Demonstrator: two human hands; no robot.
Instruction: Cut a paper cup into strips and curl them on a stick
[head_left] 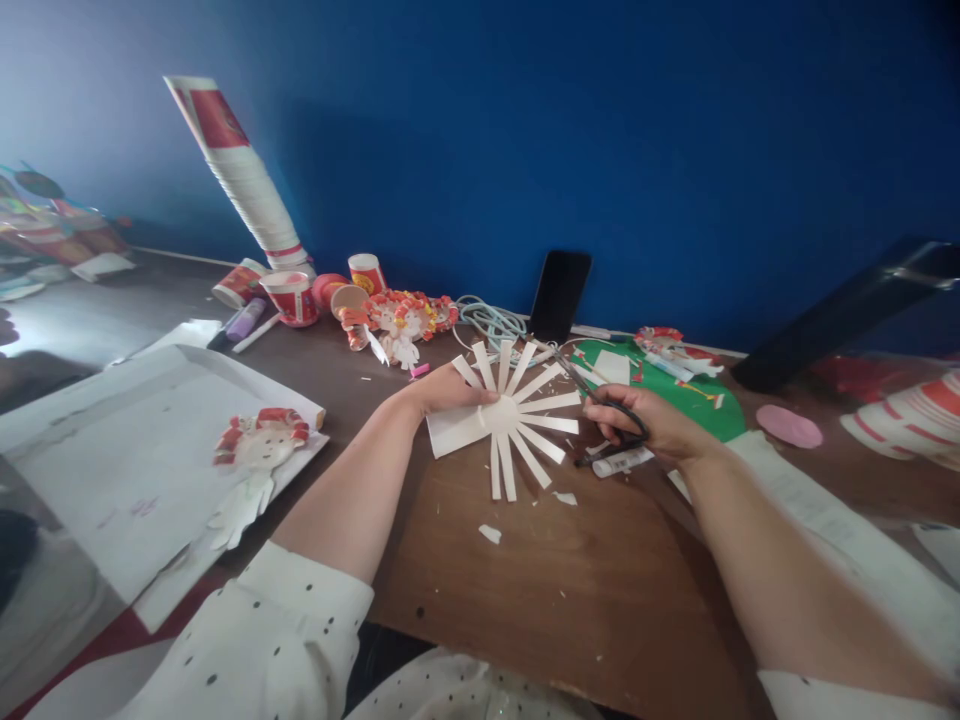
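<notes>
A white paper cup (504, 412), its wall cut into strips that splay out round the base, is pinched in my left hand (450, 388). One wide uncut piece of its wall points to the lower left. My right hand (637, 415) has its fingers in the black handles of a pair of scissors (621, 410). The blades point up and left, close to the strips at the upper right. A white glue tube (622, 462) lies on the table just under my right hand. Small paper scraps (490, 535) lie below the cup.
A tall stack of paper cups (259, 190) leans against the blue wall at the left. A phone (561, 297) stands against the wall beside a coiled cable (491, 322). Paper figures (405, 318), a green sheet (720, 400) and a large white board (150, 440) lie about.
</notes>
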